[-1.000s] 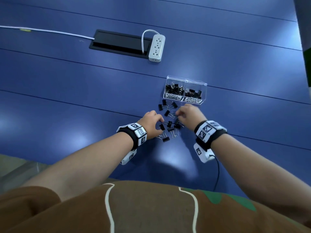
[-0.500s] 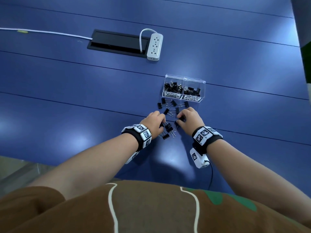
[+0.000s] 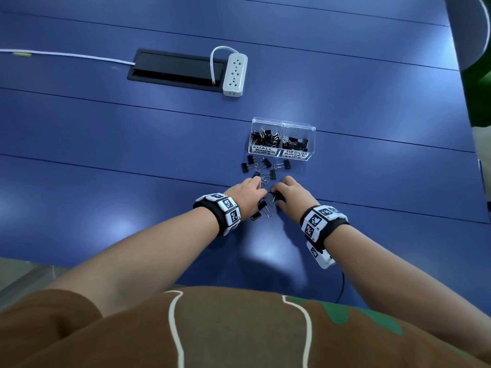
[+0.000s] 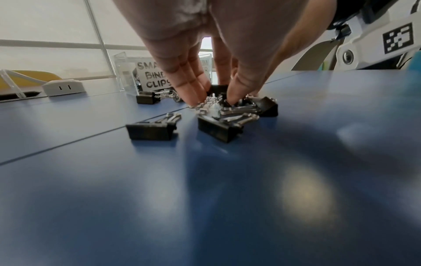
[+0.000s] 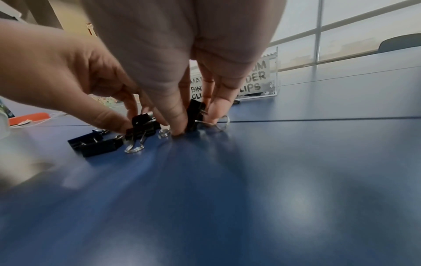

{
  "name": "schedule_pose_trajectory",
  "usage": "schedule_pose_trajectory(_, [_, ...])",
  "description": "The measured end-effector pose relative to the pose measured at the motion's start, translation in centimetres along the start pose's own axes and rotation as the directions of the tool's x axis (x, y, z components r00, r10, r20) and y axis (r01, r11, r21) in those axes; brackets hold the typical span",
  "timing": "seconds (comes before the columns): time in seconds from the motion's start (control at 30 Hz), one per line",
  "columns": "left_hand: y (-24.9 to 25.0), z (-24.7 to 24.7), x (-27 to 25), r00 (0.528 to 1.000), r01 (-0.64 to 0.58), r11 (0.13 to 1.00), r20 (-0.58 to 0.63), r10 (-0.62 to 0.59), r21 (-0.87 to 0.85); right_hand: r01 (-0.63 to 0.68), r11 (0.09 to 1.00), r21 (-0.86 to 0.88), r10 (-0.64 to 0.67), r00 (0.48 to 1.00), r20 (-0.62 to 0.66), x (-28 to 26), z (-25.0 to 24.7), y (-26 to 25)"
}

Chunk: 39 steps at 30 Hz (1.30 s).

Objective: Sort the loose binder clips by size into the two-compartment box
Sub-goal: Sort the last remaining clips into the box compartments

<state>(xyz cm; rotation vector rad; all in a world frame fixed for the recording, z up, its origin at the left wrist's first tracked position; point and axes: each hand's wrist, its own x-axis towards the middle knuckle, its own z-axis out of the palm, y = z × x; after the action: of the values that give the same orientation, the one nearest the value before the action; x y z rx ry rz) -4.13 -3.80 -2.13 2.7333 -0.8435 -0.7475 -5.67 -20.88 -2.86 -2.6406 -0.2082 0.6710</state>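
A clear two-compartment box (image 3: pixel 283 128) stands on the blue table, labelled small on the left and medium on the right, with black clips in both halves. Several loose binder clips (image 3: pixel 265 166) lie just in front of it, and a few more (image 3: pixel 259 211) by my left wrist. My left hand (image 3: pixel 261 193) reaches down into the pile; in the left wrist view (image 4: pixel 214 97) thumb and fingers pinch a black clip (image 4: pixel 218 88). My right hand (image 3: pixel 276 193) is close beside it and pinches an upright black clip (image 5: pixel 194 113) between thumb and fingers (image 5: pixel 196 124).
A white power strip (image 3: pixel 235 75) and a black cable hatch (image 3: pixel 175 69) lie at the back, with a white cable (image 3: pixel 66 55) running left. A green object (image 3: pixel 478 62) is at the far right edge. The table's near edge is under my forearms.
Both hands have drawn closer together over the near part of the clip pile. The right hand now has a clip between its fingers.
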Motion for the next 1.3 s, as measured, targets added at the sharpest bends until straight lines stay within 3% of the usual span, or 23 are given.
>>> schedule_pose_trajectory(0.27, [-0.7,0.0,0.5,1.000,-0.021,1.000,0.006,0.021,-0.022,-0.093,0.973,0.209,0.118,0.987,-0.109,0.1,-2.1,1.1])
schedule_pose_trajectory(0.43, [-0.8,-0.5,0.6,1.000,0.013,0.998,0.008,-0.012,-0.056,-0.062,0.922,0.382,0.214,0.904,-0.369,2.5,-7.3,1.0])
schedule_pose_trajectory(0.53, [-1.0,-0.8,0.5,0.999,0.027,0.991,-0.037,-0.032,-0.135,-0.071,0.928,0.365,0.236,0.871,-0.431,4.5,-9.9,1.0])
schedule_pose_trajectory(0.77, [-1.3,-3.9,1.6,0.966,0.042,0.916,-0.219,-0.139,-0.398,-0.011,0.987,0.163,0.079,0.906,-0.417,5.0,-8.7,0.9])
schedule_pose_trajectory(0.97, [-0.7,-8.7,5.2,0.913,-0.074,0.883,-0.388,-0.128,-0.464,-0.067,0.998,0.008,0.067,0.990,-0.121,4.4,-4.2,1.3])
schedule_pose_trajectory(1.1, [0.8,-10.4,8.4,0.906,-0.126,0.894,-0.417,-0.073,-0.430,-0.083,0.996,-0.014,0.080,0.987,-0.138,3.4,-2.3,2.4])
schedule_pose_trajectory(1.3, [3.2,-9.3,11.8,0.947,-0.104,0.930,-0.322,-0.016,-0.353,-0.193,0.970,0.151,0.222,0.953,-0.207,0.9,-1.1,3.8])
